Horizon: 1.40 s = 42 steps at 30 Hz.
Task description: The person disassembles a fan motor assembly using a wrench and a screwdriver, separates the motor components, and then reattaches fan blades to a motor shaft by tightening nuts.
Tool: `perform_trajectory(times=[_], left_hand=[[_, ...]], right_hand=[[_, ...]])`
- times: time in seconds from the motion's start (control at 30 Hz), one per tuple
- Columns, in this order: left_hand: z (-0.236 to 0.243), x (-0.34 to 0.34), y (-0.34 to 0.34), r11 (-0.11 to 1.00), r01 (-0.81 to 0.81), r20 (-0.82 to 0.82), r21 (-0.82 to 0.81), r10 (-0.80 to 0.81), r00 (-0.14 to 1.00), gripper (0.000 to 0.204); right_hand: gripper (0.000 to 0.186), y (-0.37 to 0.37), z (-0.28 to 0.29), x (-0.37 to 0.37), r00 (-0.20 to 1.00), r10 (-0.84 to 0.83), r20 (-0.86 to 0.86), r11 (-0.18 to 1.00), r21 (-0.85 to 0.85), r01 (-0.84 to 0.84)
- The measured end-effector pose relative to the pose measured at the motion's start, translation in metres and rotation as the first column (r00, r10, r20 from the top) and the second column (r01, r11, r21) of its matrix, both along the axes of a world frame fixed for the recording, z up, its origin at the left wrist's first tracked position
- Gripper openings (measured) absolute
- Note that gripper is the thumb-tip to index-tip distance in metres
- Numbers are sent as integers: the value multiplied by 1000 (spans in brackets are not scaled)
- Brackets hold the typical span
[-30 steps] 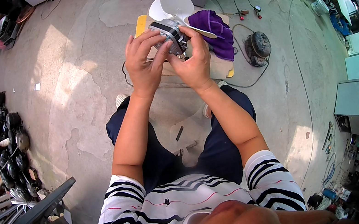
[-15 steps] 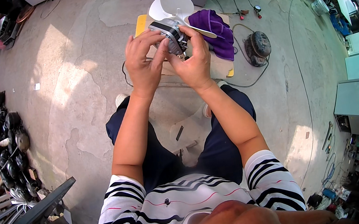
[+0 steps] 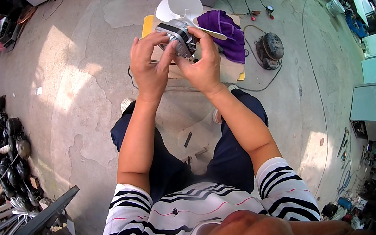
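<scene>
While the left hand [image 3: 148, 67] here clasps one side of a small motor [image 3: 180, 36], the right hand [image 3: 202, 62] clasps the other, over a yellow-edged table [image 3: 147, 25], near white fan blades [image 3: 186, 5] and a purple cloth [image 3: 230, 38].

On the concrete floor [image 3: 73, 130] sit 1 dark rounded compressor [image 3: 270, 50] and 1 white bucket [image 3: 335, 7], well apart.

One bare left hand [image 3: 147, 67] and one bare right hand [image 3: 203, 66] make two, with one silver-and-black metal motor [image 3: 178, 33]. There is one white plastic fan [image 3: 186, 5] with three visible blades [image 3: 163, 10], one crumpled purple cloth [image 3: 229, 31], one low yellow-edged table [image 3: 147, 25], one dark domed canister [image 3: 270, 49] beside it, two white sleeves [image 3: 280, 179] with black stripes and two navy-blue trouser legs [image 3: 251, 108].
</scene>
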<state>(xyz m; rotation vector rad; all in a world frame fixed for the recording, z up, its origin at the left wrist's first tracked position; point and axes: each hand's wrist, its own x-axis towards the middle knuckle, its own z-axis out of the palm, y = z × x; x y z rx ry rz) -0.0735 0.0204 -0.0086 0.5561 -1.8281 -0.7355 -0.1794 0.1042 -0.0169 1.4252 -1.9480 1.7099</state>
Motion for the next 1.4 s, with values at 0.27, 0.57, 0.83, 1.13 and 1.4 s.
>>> perform_trajectory(times=[0.27,0.57,0.83,1.13,1.4], left_hand=[[3,0,-1,993,22,33,-113,-19,999,17],[3,0,1,999,13,7,-35,-13,1000,15],[3,2,0,992,7,50,-127,-1,999,17],[2,1,-1,984,-33,76,-176,47,996,16],[-4,1,-3,923,-144,68,-356,179,981,17]], right_hand=[[60,0,0,0,1000,-8,10,1000,-5,8],[61,0,0,2,1000,4,5,1000,-8,-4],[61,-1,-2,0,1000,2,15,1000,-11,-2],[59,0,1,1,1000,1,4,1000,-15,-1],[59,1,0,1,1000,5,4,1000,-18,-5]])
